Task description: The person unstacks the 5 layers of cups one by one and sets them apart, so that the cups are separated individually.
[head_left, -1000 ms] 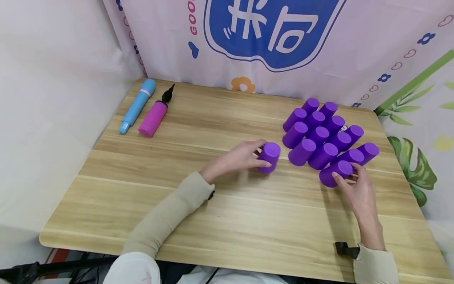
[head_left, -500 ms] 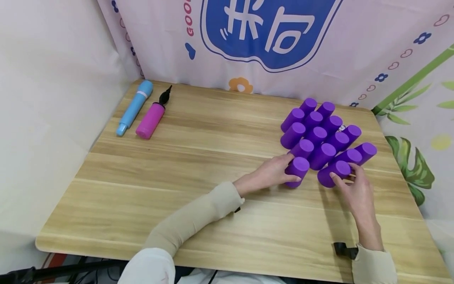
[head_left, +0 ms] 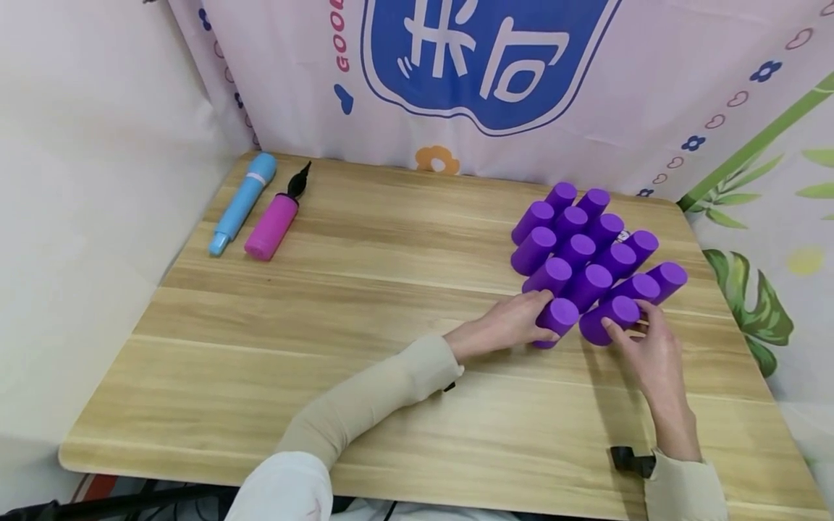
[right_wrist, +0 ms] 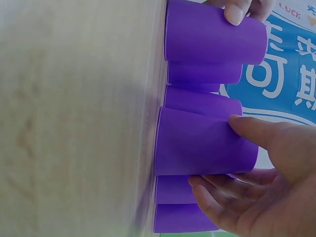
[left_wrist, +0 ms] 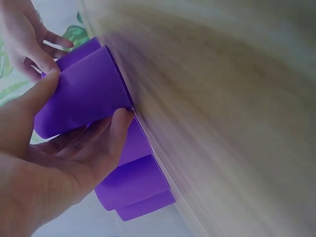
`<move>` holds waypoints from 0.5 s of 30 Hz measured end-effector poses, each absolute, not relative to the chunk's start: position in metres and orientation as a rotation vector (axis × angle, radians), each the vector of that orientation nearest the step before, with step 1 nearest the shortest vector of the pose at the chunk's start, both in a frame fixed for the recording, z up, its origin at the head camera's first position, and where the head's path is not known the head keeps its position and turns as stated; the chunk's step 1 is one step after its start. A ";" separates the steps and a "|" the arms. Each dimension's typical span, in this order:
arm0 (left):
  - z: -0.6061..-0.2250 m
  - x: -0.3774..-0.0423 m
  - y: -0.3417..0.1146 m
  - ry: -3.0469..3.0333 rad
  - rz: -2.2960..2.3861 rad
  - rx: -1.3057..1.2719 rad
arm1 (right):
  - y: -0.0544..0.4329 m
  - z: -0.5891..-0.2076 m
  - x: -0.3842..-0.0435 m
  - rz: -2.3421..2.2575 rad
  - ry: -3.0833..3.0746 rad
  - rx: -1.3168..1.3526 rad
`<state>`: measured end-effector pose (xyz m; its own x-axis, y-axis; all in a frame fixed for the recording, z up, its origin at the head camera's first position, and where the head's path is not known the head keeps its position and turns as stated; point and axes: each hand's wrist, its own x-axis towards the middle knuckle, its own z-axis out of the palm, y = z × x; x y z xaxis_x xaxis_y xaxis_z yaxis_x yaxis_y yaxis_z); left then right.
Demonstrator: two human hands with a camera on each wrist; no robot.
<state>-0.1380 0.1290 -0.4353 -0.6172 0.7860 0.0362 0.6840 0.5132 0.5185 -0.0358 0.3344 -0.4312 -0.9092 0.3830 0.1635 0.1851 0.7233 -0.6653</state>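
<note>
My left hand (head_left: 511,324) holds a purple cup (head_left: 562,315), turned upside down, thumb on one side and fingers on the other. In the left wrist view this cup's rim (left_wrist: 118,74) is at or very near the tabletop. To its right, my right hand (head_left: 654,354) grips another upturned purple cup (head_left: 602,322) in the front row. The right wrist view shows that cup (right_wrist: 205,143) between thumb and fingers, rim down at the table. Several more upturned purple cups (head_left: 575,250) stand in close rows behind both hands, partly hiding one another.
A blue pump-like tube (head_left: 242,202) and a pink balloon pump (head_left: 272,226) with a black nozzle lie at the back left of the wooden table (head_left: 326,304). A printed cloth (head_left: 313,94) hangs along the back edge. White and leaf-patterned sheets flank the sides.
My left hand has carried its cup rightward and toward the front, up against the front of the group. The right hand stays on its cup. The head view has shifted slightly.
</note>
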 end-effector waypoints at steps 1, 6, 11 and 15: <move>-0.435 -0.138 0.129 2.551 0.735 1.252 | 0.334 -0.431 -0.036 0.976 -2.640 -0.444; -0.434 -0.141 0.132 2.555 0.725 1.234 | 0.334 -0.431 -0.038 0.984 -2.641 -0.431; -0.435 -0.142 0.134 2.553 0.708 1.232 | 0.335 -0.431 -0.040 0.992 -2.652 -0.433; -0.434 -0.141 0.128 2.543 0.722 1.230 | 0.335 -0.429 -0.036 0.983 -2.640 -0.465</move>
